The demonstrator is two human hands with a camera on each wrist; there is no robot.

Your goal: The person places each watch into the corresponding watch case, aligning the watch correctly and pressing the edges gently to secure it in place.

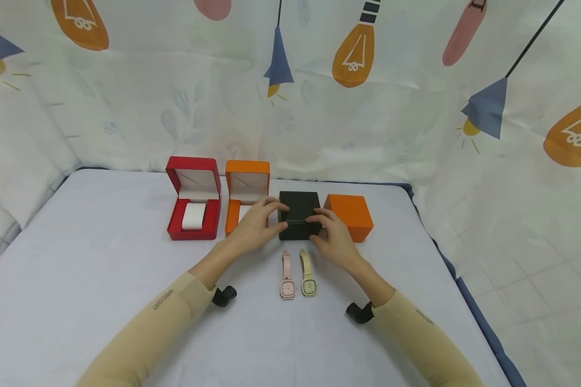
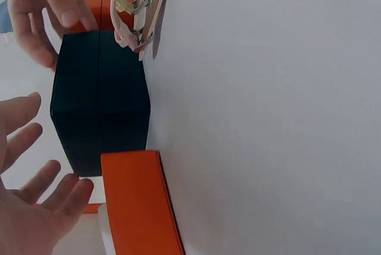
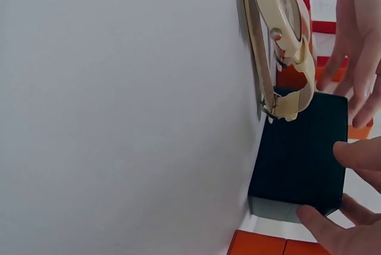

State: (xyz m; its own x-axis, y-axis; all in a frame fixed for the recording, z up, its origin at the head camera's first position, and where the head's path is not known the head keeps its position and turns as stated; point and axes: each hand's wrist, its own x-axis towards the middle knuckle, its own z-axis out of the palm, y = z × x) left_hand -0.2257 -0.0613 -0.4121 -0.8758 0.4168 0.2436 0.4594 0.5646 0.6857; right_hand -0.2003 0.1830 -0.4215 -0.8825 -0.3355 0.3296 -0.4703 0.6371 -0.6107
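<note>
A dark green, nearly black box [image 1: 300, 207] with its lid down stands between both hands. My left hand [image 1: 255, 228] is at its left side; in the left wrist view the fingers [image 2: 44, 183] are spread, apart from the box. My right hand [image 1: 337, 242] is at its right side, its fingers [image 3: 318, 222] touching the top edge and side of the box without a plain grip. A pink watch [image 1: 287, 287] and a pale yellow watch [image 1: 309, 286] lie side by side in front of the box, straps pointing toward it.
Left of the dark box stand an opened red watch box [image 1: 174, 223] with a white cushion and an opened orange watch box [image 1: 247, 167], partly behind my left hand. On the right is a shut orange box [image 1: 348, 209]. All rest on a white-covered table [image 1: 101, 242] before a patterned curtain.
</note>
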